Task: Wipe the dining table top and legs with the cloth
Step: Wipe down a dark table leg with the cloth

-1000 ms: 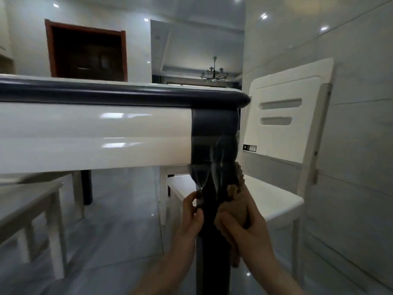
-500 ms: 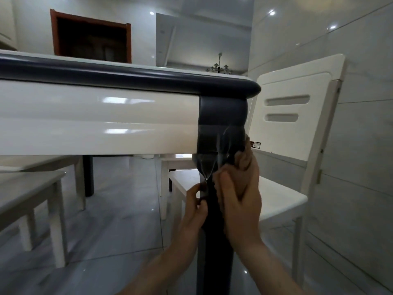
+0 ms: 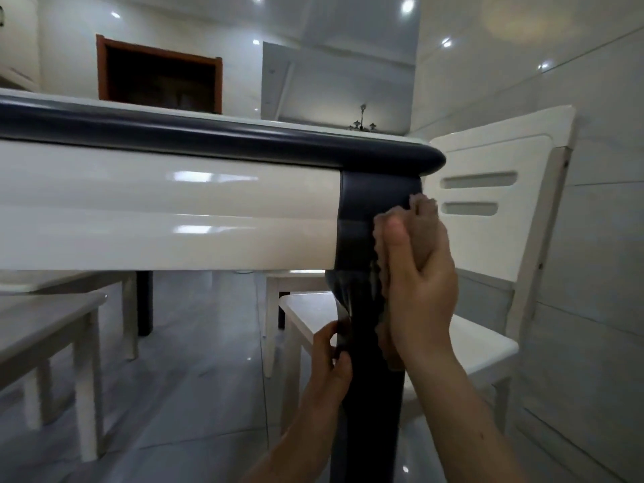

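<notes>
— Tan cloth [image 3: 423, 224] sits at the head of the dark table leg [image 3: 366, 406], just under the rounded rim of the dining table top [image 3: 244, 142]. Which hand has it?

— The right hand [image 3: 420, 284]. The thumb lies straight up the front, with the tan cloth bunched under the palm and pressed to the leg's right face. The other fingers go round behind, so I can't tell how tightly they curl.

— And the left hand [image 3: 331, 360]?

— Lower on the leg, with its fingers curled round the left edge to steady it.

— So how should this stretch be done?

— I'd spread the cloth flatter so more of it meets the curve. Then wrap it round the leg and draw it along in one long stroke with even pressure. The flared shoulder beside the cream apron [image 3: 174, 221] probably needs its own pass. Mind the white chair [image 3: 495, 238] close behind, since the knuckles could catch it.
</notes>
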